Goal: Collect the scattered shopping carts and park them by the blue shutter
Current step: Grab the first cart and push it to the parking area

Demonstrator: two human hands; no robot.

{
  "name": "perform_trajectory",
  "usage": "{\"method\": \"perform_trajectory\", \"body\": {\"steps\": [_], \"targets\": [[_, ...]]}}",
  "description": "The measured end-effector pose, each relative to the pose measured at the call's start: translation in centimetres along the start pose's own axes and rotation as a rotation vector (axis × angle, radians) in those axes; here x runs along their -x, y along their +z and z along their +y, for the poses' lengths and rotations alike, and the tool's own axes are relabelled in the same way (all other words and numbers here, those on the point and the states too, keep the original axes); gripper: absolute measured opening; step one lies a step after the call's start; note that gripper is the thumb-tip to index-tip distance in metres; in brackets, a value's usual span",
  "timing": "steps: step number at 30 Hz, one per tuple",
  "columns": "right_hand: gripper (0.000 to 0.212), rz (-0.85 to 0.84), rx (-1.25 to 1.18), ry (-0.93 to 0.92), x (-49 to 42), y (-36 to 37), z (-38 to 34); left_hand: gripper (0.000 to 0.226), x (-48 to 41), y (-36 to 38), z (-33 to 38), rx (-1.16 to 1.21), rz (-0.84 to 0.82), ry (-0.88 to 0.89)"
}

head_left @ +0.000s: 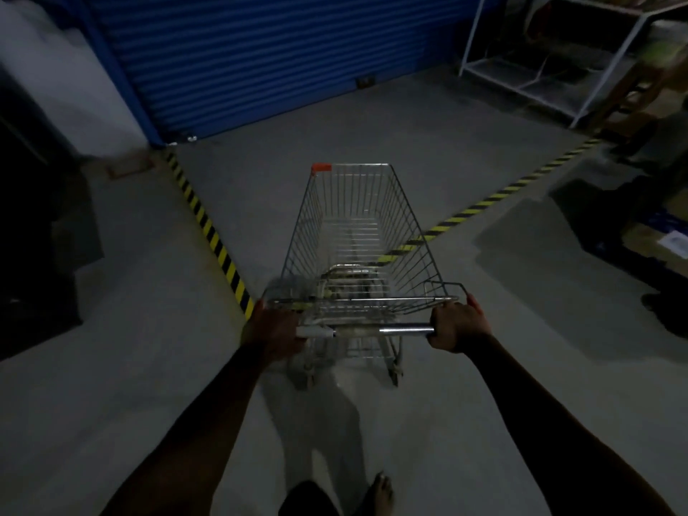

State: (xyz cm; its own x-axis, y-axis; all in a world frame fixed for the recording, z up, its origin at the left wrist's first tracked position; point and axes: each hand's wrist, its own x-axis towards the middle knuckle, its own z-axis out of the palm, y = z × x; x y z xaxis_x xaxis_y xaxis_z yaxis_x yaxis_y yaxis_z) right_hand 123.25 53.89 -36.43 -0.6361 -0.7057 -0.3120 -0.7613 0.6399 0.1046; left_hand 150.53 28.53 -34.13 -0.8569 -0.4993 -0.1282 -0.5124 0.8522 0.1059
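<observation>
Hands grip opposite ends of the handle, left hand (274,331) and right hand (452,327) both closed around it, likely so the empty cart (357,232) steers straight toward the blue shutter (260,57) ahead across bare floor.

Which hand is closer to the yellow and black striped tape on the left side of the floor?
Left. The left hand grips the handle end right beside the yellow and black striped tape; the right hand grips the opposite end, farther away.
</observation>
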Motion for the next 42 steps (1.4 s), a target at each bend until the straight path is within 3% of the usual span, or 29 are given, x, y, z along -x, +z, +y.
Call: {"method": "perform_trajectory", "body": {"steps": [3,6,8,9,10,11,14,16,20,31,37,42], "targets": [[0.04,0.01,0.023,-0.071,-7.5,-2.1,0.9,0.04,-4.8,-1.1,-0.8,0.163,-0.045,-0.112],[0.039,-0.011,0.029,-0.129,-14.8,-4.1,0.9,0.031,-9.8,-1.8,-2.6,0.342,-0.103,-0.183],[0.039,-0.007,0.047,-0.168,-19.4,-5.8,0.5,0.035,-13.5,-0.9,-4.8,0.451,0.063,-0.194],[0.039,0.013,0.071,-0.191,-21.7,-6.7,0.3,0.038,-15.0,-1.0,-5.4,0.526,0.021,-0.253],[0.04,0.04,0.102,-0.213,-23.9,-7.6,-0.1,0.04,-17.0,-1.3,-6.3,0.525,0.08,-0.338],[0.041,0.068,0.127,-0.232,-26.2,-8.5,-0.4,0.041,-18.8,-0.9,-7.7,0.351,0.139,-0.355],[0.042,0.037,0.154,-0.266,-32.9,-11.3,-1.7,0.047,-24.2,-1.6,-10.7,-0.051,-0.005,-0.186],[0.04,-0.025,0.163,-0.281,-37.4,-13.3,-2.9,0.041,-27.7,-3.3,-12.3,-0.218,-0.13,-0.184],[0.037,-0.01,0.178,-0.318,-46.5,-16.7,-4.9,0.031,-34.7,-4.4,-16.2,-0.2,-0.169,-0.29],[0.028,0.04,0.214,-0.555,-68.4,-23.0,-8.1,0.04,-49.2,-5.9,-22.8,-0.22,-0.133,-0.492],[0.043,0.045,0.257,-0.64,-75.1,-25.6,-9.6,0.042,-53.7,-6.6,-24.6,-0.233,-0.176,-0.569],[0.071,0.108,0.194,-0.742,-78.3,-25.3,-9.8,0.033,-55.4,-7.0,-24.8,-0.256,-0.266,-0.665]]}}
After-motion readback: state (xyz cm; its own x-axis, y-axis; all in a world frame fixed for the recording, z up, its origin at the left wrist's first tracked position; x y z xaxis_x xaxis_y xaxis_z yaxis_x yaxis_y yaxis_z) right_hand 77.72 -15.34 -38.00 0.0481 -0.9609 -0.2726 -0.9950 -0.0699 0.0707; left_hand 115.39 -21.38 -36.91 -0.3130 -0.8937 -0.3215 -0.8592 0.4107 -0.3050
